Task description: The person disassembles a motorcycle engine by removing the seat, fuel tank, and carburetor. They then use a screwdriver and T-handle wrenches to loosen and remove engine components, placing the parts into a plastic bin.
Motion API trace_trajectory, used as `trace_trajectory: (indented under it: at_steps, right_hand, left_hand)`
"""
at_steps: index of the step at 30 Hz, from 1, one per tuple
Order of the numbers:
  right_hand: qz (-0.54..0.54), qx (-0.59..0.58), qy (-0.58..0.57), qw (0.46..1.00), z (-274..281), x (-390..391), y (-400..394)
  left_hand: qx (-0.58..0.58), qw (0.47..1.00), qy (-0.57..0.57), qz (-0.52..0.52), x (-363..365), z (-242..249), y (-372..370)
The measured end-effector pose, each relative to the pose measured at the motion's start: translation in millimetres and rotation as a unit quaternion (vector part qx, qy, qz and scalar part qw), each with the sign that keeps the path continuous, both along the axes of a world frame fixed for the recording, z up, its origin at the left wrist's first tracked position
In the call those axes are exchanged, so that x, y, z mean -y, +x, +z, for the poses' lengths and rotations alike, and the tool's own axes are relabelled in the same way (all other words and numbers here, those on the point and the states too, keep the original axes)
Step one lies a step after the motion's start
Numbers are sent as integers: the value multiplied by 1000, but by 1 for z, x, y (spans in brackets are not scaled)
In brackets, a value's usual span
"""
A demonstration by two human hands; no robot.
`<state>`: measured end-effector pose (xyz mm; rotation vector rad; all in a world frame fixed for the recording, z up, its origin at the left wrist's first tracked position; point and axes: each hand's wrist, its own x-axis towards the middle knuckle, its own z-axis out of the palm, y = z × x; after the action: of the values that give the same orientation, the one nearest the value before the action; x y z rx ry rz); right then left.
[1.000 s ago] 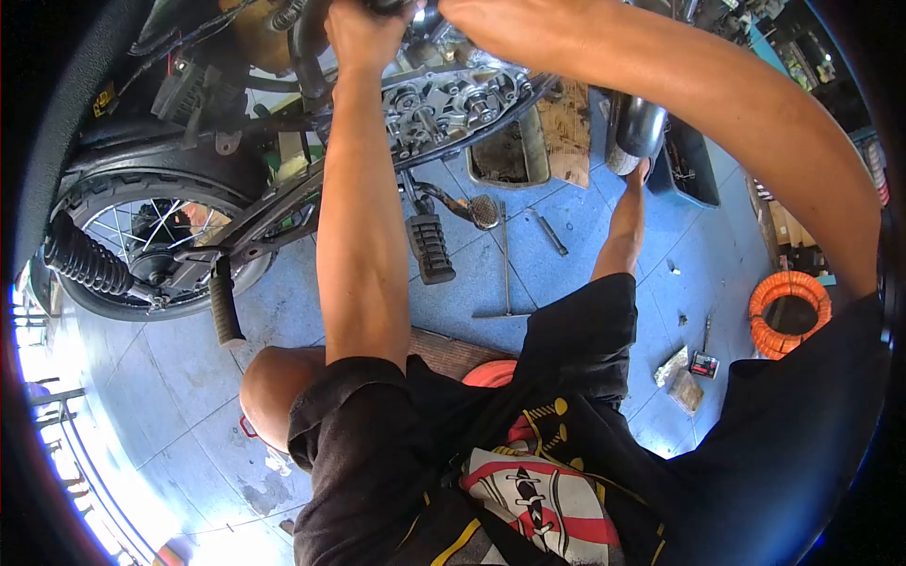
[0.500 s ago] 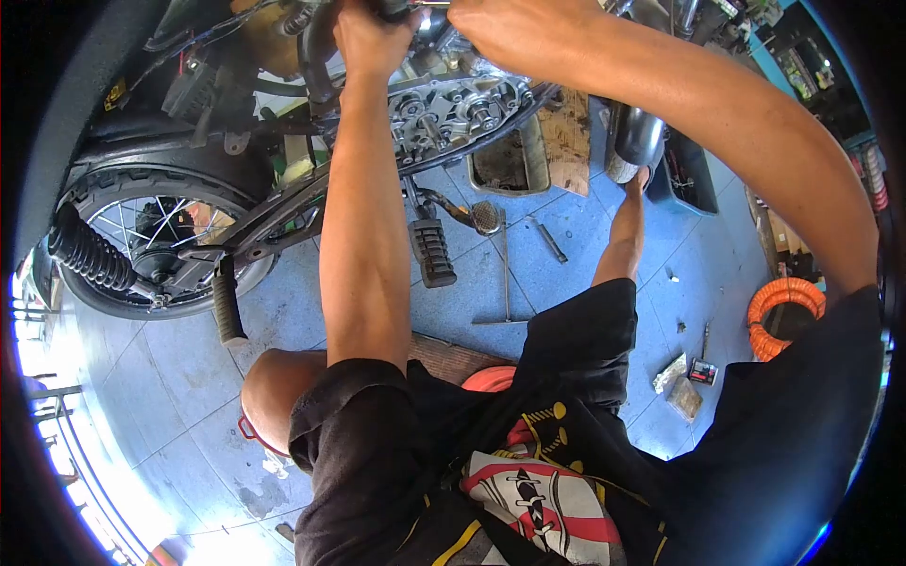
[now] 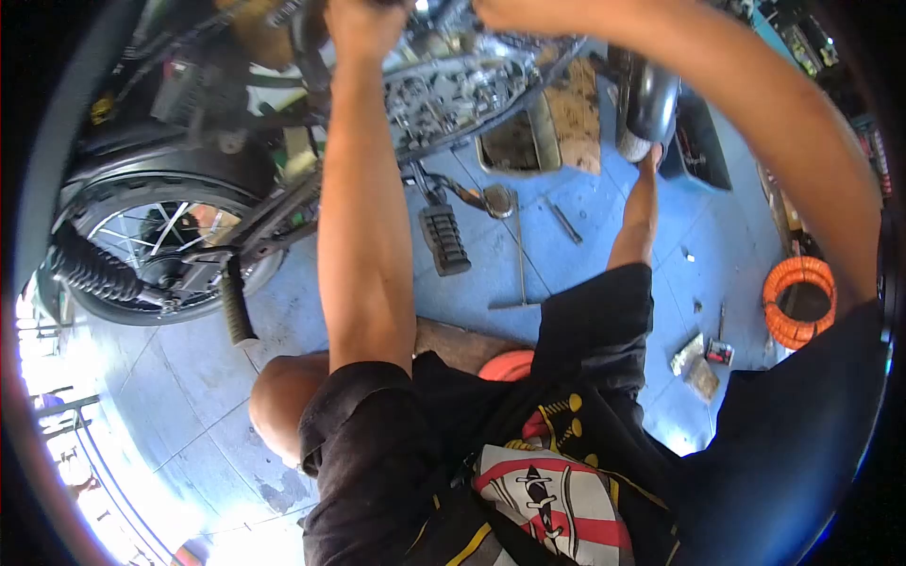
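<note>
A motorcycle with an open engine case (image 3: 458, 99) stands across the upper left. At the top edge of the view, my left hand (image 3: 366, 28) reaches in above the engine, its fingers wrapped round something dark that I cannot make out. To its right, my right hand (image 3: 514, 13) is at the upper rim of the frame by the engine; its fingers are cut off and blurred. The footpeg (image 3: 444, 241) juts out below the case, and the rear wheel (image 3: 160, 236) is at the left.
A drain pan (image 3: 545, 137) and cardboard (image 3: 578, 118) lie beneath the engine. On the blue tiles are a T-shaped tool (image 3: 521, 264), a metal rod (image 3: 562, 220), small packets (image 3: 700, 377) and an orange coil (image 3: 776, 330). A dark bin (image 3: 698, 156) stands at the right.
The camera view has shifted and tilted slightly. Both hands sit higher in the frame, and the thin tool shaft seen between them earlier no longer shows.
</note>
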<state>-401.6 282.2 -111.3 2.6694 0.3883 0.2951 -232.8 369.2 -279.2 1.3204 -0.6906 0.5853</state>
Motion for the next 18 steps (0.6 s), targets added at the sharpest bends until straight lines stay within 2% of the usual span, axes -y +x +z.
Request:
trace_trajectory:
  at_steps: [1, 3, 5, 7, 11, 14, 15, 17, 18]
  right_hand:
    - [-5, -2, -2, 1000, 2, -1, -1]
    - [-18, -13, -7, 1000, -3, 2, 3]
    - [131, 55, -70, 987, -33, 26, 13]
    - [98, 50, -111, 988, -30, 17, 6]
    - [89, 15, -86, 992, -23, 14, 11]
    - [103, 35, -84, 990, -27, 15, 14]
    - [91, 8, -80, 993, -24, 13, 14]
    - [69, -43, -66, 994, -20, 11, 12]
    - [49, -53, -55, 996, -19, 8, 11]
  left_hand:
    - [59, 997, 17, 43, -6, 6, -12]
    - [44, 982, 116, 142, -16, -10, 6]
    - [4, 999, 17, 48, -14, -16, 9]
    - [9, 999, -1, 44, -13, -13, 12]
    - [-35, 979, 75, 187, -11, 12, -14]
    - [-57, 973, 117, 193, -13, 18, -13]
    - [-70, 969, 134, 195, -13, 15, -6]
    - [-17, 976, 110, 186, -11, 7, 14]
    - [14, 991, 81, 108, -16, 0, 30]
